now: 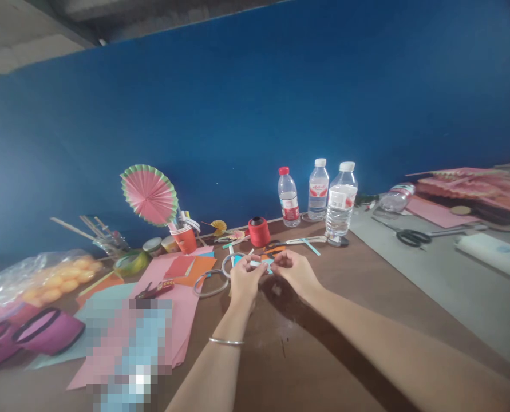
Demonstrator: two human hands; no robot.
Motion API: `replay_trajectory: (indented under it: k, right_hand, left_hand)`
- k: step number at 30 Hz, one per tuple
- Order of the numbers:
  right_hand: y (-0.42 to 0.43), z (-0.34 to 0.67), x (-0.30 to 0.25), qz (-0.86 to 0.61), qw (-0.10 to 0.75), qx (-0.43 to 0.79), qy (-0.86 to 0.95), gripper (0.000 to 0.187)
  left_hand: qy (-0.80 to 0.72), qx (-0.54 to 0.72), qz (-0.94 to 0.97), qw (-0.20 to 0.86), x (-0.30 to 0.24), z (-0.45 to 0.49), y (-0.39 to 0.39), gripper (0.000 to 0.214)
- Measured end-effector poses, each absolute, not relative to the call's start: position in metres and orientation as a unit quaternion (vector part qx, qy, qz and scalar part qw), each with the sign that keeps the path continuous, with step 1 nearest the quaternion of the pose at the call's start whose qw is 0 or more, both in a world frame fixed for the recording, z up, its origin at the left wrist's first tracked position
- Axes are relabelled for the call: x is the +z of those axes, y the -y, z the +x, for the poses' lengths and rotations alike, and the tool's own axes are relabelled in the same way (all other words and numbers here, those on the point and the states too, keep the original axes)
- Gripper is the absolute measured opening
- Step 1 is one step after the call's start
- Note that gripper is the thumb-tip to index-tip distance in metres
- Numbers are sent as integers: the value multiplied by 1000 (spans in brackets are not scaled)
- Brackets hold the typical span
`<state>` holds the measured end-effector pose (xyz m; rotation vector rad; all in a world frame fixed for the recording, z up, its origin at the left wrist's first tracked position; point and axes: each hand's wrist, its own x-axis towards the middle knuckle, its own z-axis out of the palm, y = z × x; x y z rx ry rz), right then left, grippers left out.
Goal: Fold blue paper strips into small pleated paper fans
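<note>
My left hand and my right hand meet above the brown table, both pinching a small light-blue and white paper piece between their fingertips. A thin silver bangle circles my left wrist. Just behind the hands lie a wire ring, orange and teal paper strips and a red spool of thread.
Three water bottles stand at the back by the blue wall. Pink and orange paper sheets, a red cup with a pink paper fan, pliers, a bag of orange balls lie left. Scissors rest right.
</note>
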<state>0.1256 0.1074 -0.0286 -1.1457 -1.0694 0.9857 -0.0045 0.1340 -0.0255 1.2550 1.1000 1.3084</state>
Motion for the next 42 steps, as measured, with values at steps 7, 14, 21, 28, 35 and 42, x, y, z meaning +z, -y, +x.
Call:
replay_trajectory:
  k: [7, 14, 21, 28, 35, 42]
  right_hand:
    - [-110, 126, -34, -476, 613, 435, 456, 21]
    - [-105, 128, -24, -462, 593, 414, 513, 20]
    - [-105, 128, -25, -493, 586, 362, 532, 10]
    - [-104, 123, -22, -348, 637, 627, 282, 19]
    - [-104, 126, -27, -240, 593, 736, 220, 17]
    - [-106, 124, -33, -246, 600, 728, 224, 16]
  left_hand:
    - [-453, 550, 499, 493, -24, -4, -133, 29]
    - [-435, 556, 471, 529, -29, -4, -136, 29]
    - [-372, 545, 482, 576, -26, -4, -134, 31]
    - [-341, 536, 505, 584, -21, -4, -131, 33]
    - [-373, 481, 536, 585, -26, -2, -132, 25]
    - [-386, 493, 532, 570, -23, -3, -129, 22]
